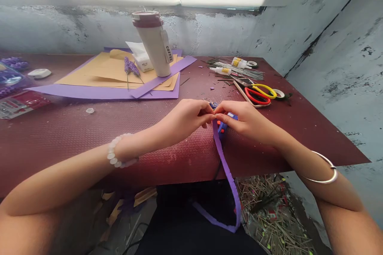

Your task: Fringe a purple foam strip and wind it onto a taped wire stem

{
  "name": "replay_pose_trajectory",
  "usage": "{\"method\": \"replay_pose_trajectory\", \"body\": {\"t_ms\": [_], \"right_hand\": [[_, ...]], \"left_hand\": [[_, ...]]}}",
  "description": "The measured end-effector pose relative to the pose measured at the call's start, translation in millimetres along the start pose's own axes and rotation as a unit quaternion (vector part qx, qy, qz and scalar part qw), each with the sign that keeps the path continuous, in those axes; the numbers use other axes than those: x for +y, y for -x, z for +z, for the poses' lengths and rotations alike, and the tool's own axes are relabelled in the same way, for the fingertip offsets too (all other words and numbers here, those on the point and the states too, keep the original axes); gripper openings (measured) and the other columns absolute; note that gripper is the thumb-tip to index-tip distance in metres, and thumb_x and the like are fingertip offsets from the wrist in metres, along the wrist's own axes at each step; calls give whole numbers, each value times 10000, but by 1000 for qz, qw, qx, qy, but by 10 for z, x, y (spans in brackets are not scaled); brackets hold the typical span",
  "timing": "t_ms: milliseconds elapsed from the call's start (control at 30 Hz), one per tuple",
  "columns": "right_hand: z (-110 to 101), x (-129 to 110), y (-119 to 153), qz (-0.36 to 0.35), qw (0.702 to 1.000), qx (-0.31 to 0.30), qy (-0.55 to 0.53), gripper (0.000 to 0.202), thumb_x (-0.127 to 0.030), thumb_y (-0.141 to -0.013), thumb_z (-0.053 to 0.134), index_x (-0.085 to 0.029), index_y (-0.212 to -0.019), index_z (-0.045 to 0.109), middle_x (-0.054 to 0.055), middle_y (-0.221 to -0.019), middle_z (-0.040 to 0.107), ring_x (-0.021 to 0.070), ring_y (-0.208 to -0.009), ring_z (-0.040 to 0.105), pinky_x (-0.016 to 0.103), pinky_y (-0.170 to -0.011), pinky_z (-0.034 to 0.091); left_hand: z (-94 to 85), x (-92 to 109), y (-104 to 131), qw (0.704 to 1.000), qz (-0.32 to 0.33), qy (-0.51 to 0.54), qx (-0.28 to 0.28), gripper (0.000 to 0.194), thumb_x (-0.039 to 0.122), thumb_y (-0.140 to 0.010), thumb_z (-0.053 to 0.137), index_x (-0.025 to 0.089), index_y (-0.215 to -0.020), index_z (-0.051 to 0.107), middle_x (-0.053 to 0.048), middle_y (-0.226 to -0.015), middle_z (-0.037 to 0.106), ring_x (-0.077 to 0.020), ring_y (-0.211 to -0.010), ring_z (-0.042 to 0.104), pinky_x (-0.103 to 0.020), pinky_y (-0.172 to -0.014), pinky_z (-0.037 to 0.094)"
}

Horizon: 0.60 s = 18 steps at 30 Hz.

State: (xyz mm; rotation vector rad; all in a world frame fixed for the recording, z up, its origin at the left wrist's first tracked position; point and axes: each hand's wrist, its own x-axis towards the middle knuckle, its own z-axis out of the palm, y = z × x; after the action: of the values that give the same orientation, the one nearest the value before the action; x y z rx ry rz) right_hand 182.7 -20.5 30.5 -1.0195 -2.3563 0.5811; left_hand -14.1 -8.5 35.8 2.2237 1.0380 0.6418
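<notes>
My left hand [193, 116] and my right hand [239, 117] meet above the front part of the dark red table. Both pinch the upper end of a long purple strip [225, 159] between thumb and fingers, their fingertips nearly touching. From there the strip hangs over the table edge and curves across my dark clothing. Just behind and below the fingers is a blue object with red parts [222, 127], partly hidden by my right hand. Whatever else lies between the fingertips is too small to make out.
Scissors [260, 95], glue bottles [239, 63] and thin wires lie at the back right of the table [119, 121]. A tall cup [154, 48], purple flowers [131, 67] and tan and purple sheets are at the back left.
</notes>
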Motion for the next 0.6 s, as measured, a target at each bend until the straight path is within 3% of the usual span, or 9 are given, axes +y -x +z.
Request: {"method": "replay_pose_trajectory", "body": {"t_ms": [133, 300, 467, 600], "right_hand": [[-11, 2, 11, -12, 999, -4, 32, 160, -245, -951, 548, -153, -863, 646, 47, -788, 680, 153, -727, 599, 276, -679, 428], [1, 8, 18, -53, 995, 15, 82, 144, -178, -945, 542, -151, -842, 639, 41, -769, 651, 144, -702, 567, 263, -658, 415], [7, 7, 27, -83, 992, 24, 88, 151, -159, -944, 551, -131, -821, 636, 32, -731, 625, 128, -673, 549, 247, -637, 407], [12, 6, 36, -93, 990, 38, 102, 169, -181, -950, 532, -154, -811, 624, 30, -742, 626, 132, -674, 536, 253, -632, 406]], "left_hand": [[17, -28, 2, 997, 28, -63, 33, 131, 169, -863, 621, 151, -748, 681, 8, -624, 692, -102, -563, 609, -216, -554, 431], [24, -40, 2, 998, 15, -43, 37, 119, 166, -854, 631, 150, -752, 690, 6, -643, 708, -106, -590, 636, -225, -594, 477], [-26, -17, -24, 997, -40, 70, -15, 125, 157, -835, 625, 149, -728, 689, -7, -646, 720, -110, -598, 669, -220, -591, 528], [-85, -53, -61, 981, -72, 168, -67, 151, 241, -839, 642, 155, -735, 709, -38, -661, 743, -126, -600, 687, -226, -566, 544]]}}
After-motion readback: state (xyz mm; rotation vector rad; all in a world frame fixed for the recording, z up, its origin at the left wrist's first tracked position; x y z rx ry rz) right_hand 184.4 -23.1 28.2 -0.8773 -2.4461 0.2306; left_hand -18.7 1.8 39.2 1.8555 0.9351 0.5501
